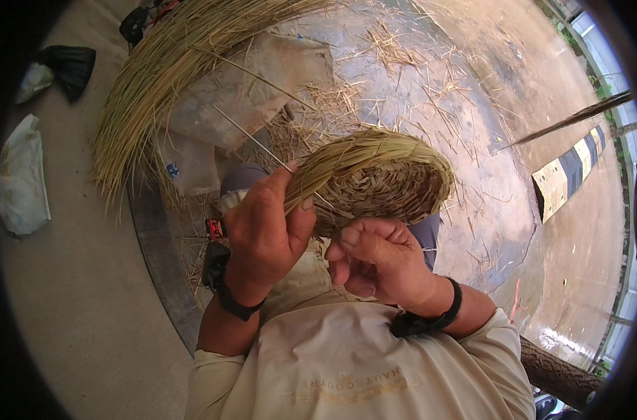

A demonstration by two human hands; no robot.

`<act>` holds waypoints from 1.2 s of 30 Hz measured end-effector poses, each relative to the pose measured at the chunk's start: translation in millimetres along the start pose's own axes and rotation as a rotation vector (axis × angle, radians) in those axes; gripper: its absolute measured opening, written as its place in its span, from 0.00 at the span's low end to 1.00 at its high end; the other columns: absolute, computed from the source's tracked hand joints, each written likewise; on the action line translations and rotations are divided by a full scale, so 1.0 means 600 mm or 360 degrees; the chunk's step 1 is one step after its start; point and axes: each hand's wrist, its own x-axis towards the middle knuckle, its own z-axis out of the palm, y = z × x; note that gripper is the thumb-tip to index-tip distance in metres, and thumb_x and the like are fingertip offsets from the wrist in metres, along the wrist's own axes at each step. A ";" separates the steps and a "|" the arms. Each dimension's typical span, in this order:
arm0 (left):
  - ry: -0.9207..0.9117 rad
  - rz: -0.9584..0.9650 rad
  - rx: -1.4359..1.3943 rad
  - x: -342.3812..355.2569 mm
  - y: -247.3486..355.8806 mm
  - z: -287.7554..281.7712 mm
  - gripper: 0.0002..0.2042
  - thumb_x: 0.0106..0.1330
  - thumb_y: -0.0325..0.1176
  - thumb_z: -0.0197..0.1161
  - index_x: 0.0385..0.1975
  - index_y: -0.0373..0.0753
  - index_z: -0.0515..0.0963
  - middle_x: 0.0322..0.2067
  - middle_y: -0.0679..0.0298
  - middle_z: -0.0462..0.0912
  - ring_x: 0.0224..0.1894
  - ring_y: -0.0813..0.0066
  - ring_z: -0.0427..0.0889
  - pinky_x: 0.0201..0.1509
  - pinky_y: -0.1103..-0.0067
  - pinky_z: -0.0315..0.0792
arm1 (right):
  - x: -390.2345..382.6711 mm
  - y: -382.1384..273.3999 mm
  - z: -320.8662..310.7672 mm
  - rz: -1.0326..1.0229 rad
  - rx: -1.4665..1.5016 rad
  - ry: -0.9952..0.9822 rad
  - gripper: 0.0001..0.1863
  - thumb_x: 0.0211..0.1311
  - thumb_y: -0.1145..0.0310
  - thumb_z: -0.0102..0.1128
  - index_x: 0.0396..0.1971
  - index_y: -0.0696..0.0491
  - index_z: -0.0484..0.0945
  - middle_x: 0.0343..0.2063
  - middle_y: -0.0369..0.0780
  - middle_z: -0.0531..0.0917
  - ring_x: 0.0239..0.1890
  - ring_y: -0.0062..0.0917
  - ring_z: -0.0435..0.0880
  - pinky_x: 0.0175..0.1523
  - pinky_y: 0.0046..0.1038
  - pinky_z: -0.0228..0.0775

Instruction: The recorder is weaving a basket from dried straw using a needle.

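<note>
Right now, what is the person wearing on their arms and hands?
Both hands are bare, no gloves. The left hand has a black band at the wrist, and the right hand has one too. Pale beige sleeves cover the upper forearms, pushed back from the wrists.

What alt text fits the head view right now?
Both hands work a woven straw piece held over the lap: the left hand pinches its straw strands, and the right hand is curled beneath its edge. A long straw bundle arcs across the ground behind.
</note>
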 end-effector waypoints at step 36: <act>-0.0066 -0.0020 -0.0022 -0.003 0.010 0.003 0.15 0.72 0.28 0.60 0.53 0.24 0.74 0.42 0.47 0.85 0.37 0.52 0.88 0.41 0.66 0.82 | 0.016 0.009 0.000 -0.0268 -0.0032 0.0107 0.14 0.77 0.60 0.57 0.42 0.56 0.83 0.28 0.36 0.85 0.16 0.13 0.74 0.20 0.17 0.66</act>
